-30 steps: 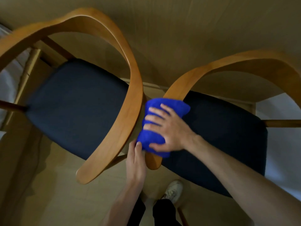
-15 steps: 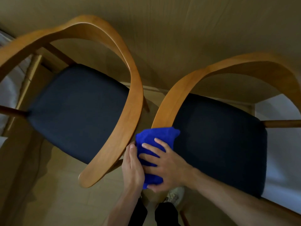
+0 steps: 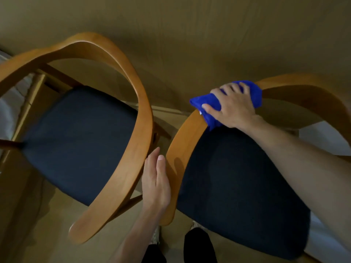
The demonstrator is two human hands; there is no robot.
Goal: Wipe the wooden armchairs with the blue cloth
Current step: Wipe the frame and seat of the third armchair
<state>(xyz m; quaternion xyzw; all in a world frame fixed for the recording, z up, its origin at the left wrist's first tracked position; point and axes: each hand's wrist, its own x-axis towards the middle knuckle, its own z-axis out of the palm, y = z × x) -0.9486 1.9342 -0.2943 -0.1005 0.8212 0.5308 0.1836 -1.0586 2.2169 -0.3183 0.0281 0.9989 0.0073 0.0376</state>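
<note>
While right hand (image 3: pixel 234 108) grips blue cloth (image 3: pixel 255 93) on armrest (image 3: pixel 187 141) | fingertips hidden | left hand (image 3: pixel 155 184) fingers straight

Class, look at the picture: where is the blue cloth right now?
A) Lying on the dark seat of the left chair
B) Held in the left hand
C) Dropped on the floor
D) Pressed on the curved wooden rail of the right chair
D: the right hand grips the blue cloth against the right chair's wooden rail.
</note>
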